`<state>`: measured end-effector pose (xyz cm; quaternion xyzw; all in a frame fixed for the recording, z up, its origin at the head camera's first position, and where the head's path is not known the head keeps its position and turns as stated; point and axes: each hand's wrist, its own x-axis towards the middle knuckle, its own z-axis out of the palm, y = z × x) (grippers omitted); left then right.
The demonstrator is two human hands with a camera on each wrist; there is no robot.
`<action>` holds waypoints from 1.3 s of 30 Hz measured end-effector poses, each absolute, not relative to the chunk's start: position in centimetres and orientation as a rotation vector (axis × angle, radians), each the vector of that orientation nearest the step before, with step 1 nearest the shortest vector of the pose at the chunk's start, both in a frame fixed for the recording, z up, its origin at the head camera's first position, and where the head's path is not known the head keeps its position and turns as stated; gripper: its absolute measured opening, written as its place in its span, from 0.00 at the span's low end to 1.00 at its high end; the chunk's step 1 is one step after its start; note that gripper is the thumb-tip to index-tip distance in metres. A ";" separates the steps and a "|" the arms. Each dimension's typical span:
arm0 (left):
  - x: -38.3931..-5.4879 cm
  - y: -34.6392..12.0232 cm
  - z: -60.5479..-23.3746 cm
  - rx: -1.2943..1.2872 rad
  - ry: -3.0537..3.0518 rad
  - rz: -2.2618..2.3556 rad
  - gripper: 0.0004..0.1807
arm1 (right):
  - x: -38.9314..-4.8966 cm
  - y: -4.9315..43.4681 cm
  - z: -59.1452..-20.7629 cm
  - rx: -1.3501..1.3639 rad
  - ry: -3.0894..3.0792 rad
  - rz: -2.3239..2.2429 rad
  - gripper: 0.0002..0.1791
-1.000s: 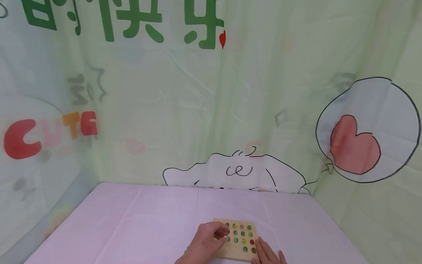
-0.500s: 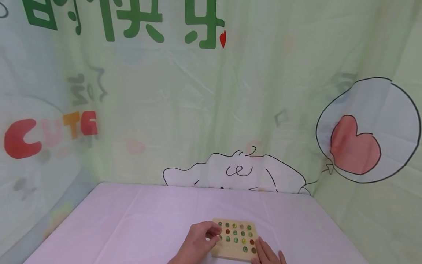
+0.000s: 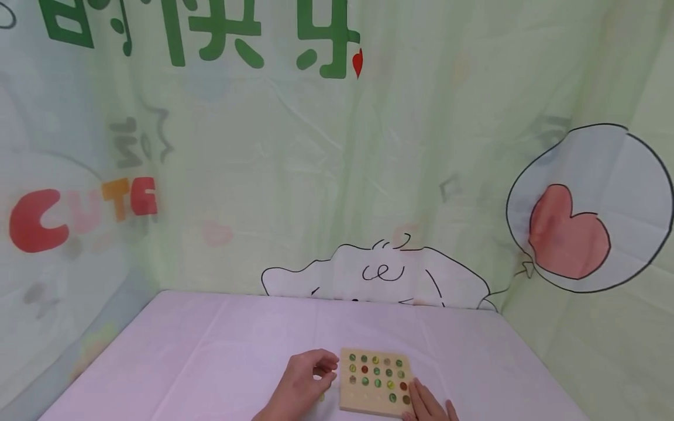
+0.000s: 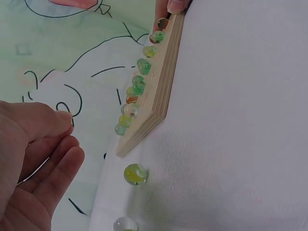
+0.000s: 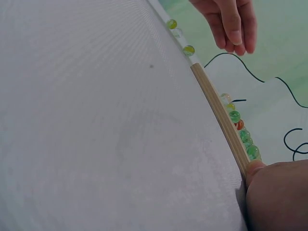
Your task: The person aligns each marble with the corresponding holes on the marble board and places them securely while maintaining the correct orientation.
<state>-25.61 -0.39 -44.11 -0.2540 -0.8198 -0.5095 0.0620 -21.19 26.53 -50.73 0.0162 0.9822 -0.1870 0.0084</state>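
Yellow-swirled marbles [image 4: 135,174] left of the wooden board [image 3: 371,390] on the lilac cloth [image 3: 237,356] could scatter if my left hand [image 3: 302,374], loosely bent and seemingly empty, brushes them while my right hand [image 3: 429,405], fingers straight, braces the board.

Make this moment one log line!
left hand: beside board, no marble visible | right hand: touching board | board marbles: near row incomplete | loose marbles: on table

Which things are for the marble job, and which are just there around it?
Looks part of the job:
wooden board
marbles on the board
loose marbles beside it
left hand
right hand, touching the board

Just there:
pale table cover
heart balloon drawing
coloured letters on the wall cloth
animal drawing
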 end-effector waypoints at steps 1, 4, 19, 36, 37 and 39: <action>-25.7 -0.5 -44.2 -0.748 -2.493 -1.540 0.10 | -21.1 26.5 -50.6 0.048 3.068 -0.591 0.63; -25.8 -0.9 -44.4 -0.710 -2.523 -1.532 0.10 | -20.9 26.4 -50.2 0.043 3.065 -0.603 0.62; -26.0 -2.3 -45.7 -0.740 -2.683 -1.496 0.14 | -21.1 26.7 -50.1 0.037 3.043 -0.585 0.62; -26.4 -2.7 -46.4 -0.846 -2.812 -1.394 0.14 | -21.2 26.7 -49.8 0.050 3.025 -0.597 0.60; -26.5 -2.7 -46.4 -0.848 -2.811 -1.397 0.13 | -21.2 26.7 -49.8 0.053 3.021 -0.597 0.60; -26.5 -2.7 -46.5 -0.855 -2.806 -1.407 0.12 | -21.2 26.8 -49.8 0.059 3.017 -0.591 0.59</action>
